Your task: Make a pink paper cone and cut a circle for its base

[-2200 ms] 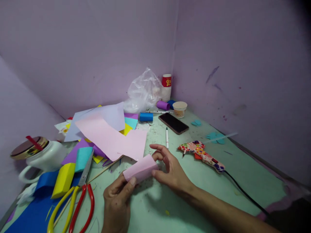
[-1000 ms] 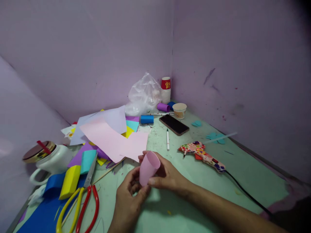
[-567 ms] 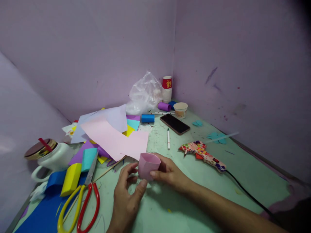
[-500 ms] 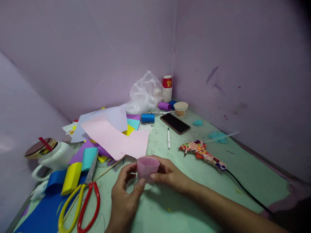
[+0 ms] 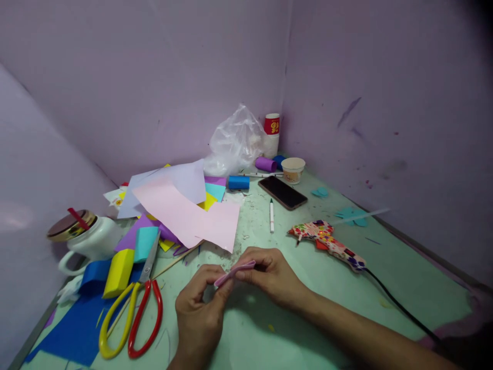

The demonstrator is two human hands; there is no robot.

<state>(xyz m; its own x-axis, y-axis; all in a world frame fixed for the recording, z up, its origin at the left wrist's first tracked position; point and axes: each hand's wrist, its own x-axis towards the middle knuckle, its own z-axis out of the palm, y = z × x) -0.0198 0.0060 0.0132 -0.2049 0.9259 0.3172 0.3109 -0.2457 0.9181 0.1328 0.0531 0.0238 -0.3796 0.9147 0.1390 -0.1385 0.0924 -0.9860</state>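
A small pink foam loop [image 5: 234,272], pressed nearly flat and tilted, is held between both hands above the green table. My left hand [image 5: 203,303] pinches its left end between thumb and fingers. At the right end, my right hand [image 5: 271,275] grips it, thumb in front and fingers behind. Behind the hands lies a pale pink sheet [image 5: 192,218]. Scissors [image 5: 144,288] with one yellow and one red handle rest left of my left hand. A floral glue gun [image 5: 329,244] lies right of my right hand, its black cord running toward the lower right.
A white mug [image 5: 98,239], blue [image 5: 73,329] and yellow [image 5: 118,272] foam pieces are at the left. Farther back are a phone [image 5: 283,192], a marker [image 5: 271,216], a paper bowl [image 5: 293,170], a plastic bag [image 5: 236,144] and stacked cups [image 5: 271,134]. Walls border the table.
The pink loop was open and rounded; now both hands have squeezed it nearly flat and tilted it. The camera view has shifted slightly.
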